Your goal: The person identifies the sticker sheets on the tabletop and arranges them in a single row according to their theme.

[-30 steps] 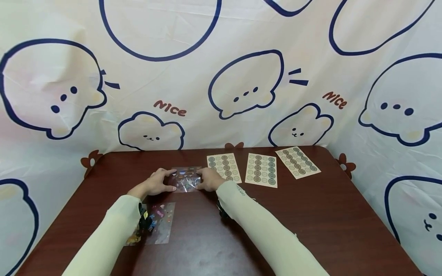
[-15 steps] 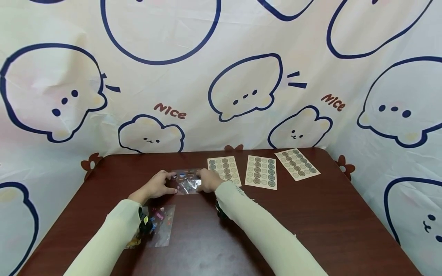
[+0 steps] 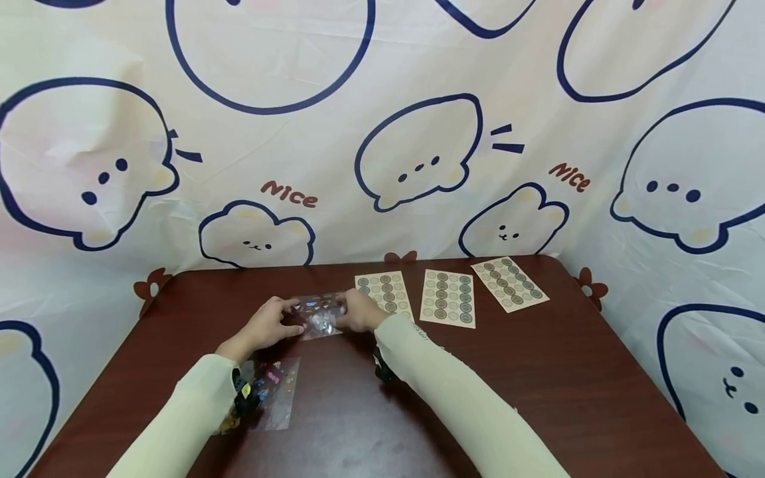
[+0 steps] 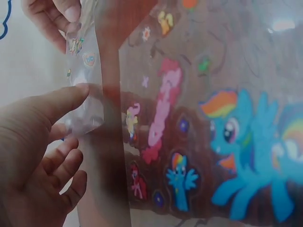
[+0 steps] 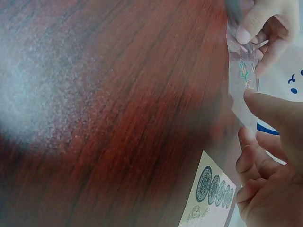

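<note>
Remotely, I made out clear, glossy plastic film (image 3: 321, 323) between the left hand (image 3: 267, 325) and right hand (image 3: 360, 311), matt paper sheets (image 3: 447, 299) right of them, a smooth, wood-grained tabletop (image 3: 538, 398) gleaming beneath, and a faintly creased cloth backdrop (image 3: 335, 146) beyond.

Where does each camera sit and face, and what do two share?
Head: worn there, facing forward and down at the reddish-brown wooden table; left hand, right hand, pale cream sleeves show.
Left wrist: worn there, facing a clear plastic sheet of colourful ponies; both hands show.
Right wrist: worn there, facing the table and a rectangular cream paper of round dark prints; both hands show.
Wrist views share: both hands gripping a shiny transparent plastic piece.
</note>
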### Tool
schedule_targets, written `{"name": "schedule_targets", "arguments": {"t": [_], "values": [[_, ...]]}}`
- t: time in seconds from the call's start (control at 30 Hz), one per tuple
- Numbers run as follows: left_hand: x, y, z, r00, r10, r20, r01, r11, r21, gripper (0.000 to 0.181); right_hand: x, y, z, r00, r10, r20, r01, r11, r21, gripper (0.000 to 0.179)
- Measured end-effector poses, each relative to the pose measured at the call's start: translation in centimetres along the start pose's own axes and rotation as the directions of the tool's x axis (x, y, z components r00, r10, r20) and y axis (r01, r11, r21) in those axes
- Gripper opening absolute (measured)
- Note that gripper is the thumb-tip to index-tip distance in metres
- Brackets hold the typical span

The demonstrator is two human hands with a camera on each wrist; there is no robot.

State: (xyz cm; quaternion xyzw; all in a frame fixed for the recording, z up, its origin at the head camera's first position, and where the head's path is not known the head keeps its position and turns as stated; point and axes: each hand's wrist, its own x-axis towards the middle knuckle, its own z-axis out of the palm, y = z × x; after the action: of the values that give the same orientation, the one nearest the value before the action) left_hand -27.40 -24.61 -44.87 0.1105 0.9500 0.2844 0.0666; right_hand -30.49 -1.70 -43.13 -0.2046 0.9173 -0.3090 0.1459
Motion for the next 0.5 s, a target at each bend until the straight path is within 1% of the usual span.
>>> {"name": "schedule_targets", "arguments": {"t": [0.13,0.27,0.4,0.5], "values": [[-0.5,0.1,0.1,0.999,0.005,-0.037,-0.005,1.0,0.0,0.065,-0.4,0.1,0.1,1.0,-0.023,-0.02,0.024,0.998,0.059,0.058],[-0.9,0.2,0.2,0.998,0.008,-0.066,-0.008,1.0,0.003,0.063,-0.7,0.3,0.0,0.998,-0.057,-0.036,0.059,0.996,0.074,0.057],[-1.1,0.5,-0.1,0.996,-0.002,-0.09,0.002,1.0,0.007,0.062,-0.9,0.3,-0.2,0.994,-0.098,-0.053,0.102,0.992,0.08,0.057],[-1.3,0.7,-0.2,0.995,-0.008,-0.095,0.009,1.0,0.009,0.063,-1.0,0.2,-0.3,0.992,-0.106,-0.06,0.111,0.99,0.081,0.057]]}}
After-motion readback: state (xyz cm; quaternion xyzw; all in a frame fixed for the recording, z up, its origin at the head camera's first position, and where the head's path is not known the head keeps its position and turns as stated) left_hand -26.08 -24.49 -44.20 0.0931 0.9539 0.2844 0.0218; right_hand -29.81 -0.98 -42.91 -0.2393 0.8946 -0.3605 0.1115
